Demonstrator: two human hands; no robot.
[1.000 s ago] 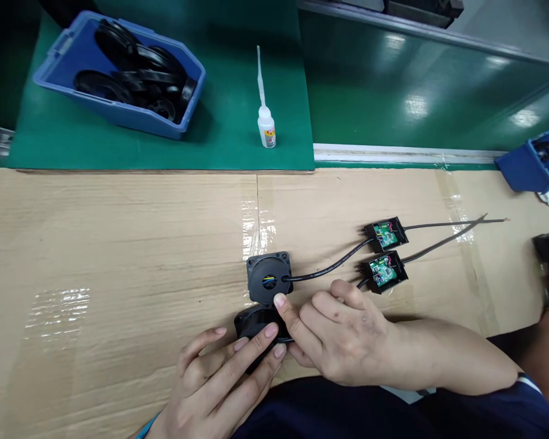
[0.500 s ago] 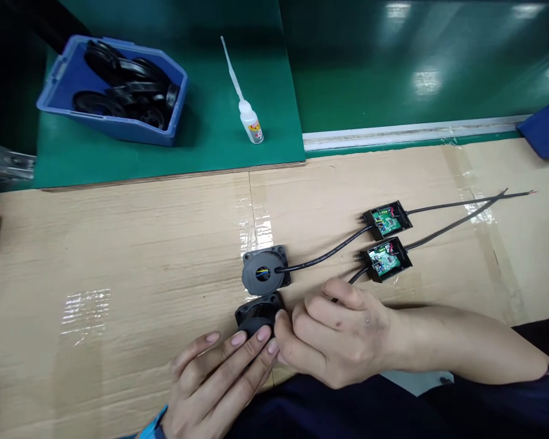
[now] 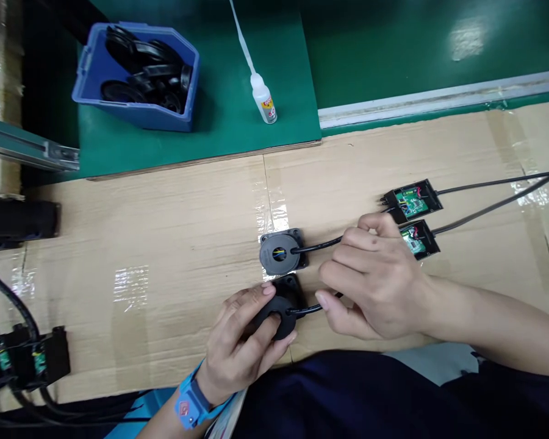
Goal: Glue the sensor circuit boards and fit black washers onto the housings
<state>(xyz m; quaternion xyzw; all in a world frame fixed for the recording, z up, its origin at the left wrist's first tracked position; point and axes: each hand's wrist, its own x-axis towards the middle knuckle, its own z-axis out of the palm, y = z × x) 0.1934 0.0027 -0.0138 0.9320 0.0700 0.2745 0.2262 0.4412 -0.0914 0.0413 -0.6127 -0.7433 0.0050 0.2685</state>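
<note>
My left hand [image 3: 247, 341] grips a black round cover [image 3: 285, 326], with a fingertip pressed at its central hole. Beneath the cover, a black square-flanged housing [image 3: 289, 285] is partly hidden. A black cable [image 3: 307, 310] runs from the cover toward my right hand [image 3: 375, 280]. That hand hovers over the cable with its fingers curled and the thumb apart from them; the thumb crosses above the cable. Just behind lies a second round-covered housing [image 3: 280, 253], coloured wires showing in its hole. Two black boxes with green circuit boards, one farther [image 3: 412, 201] and one nearer [image 3: 419, 239], sit beyond my right hand.
A blue bin [image 3: 137, 113] of black round parts and a white long-nozzled bottle [image 3: 264, 100] stand on a raised green board [image 3: 229, 131]. More black boxes with cables [image 3: 55, 356] are at the left edge. Taped cardboard [image 3: 187, 244] covers the bench.
My right hand has drawn away from the cover, up and to the right. My left hand has a finger at the cover's hole now. The view has shifted, showing more on the left.
</note>
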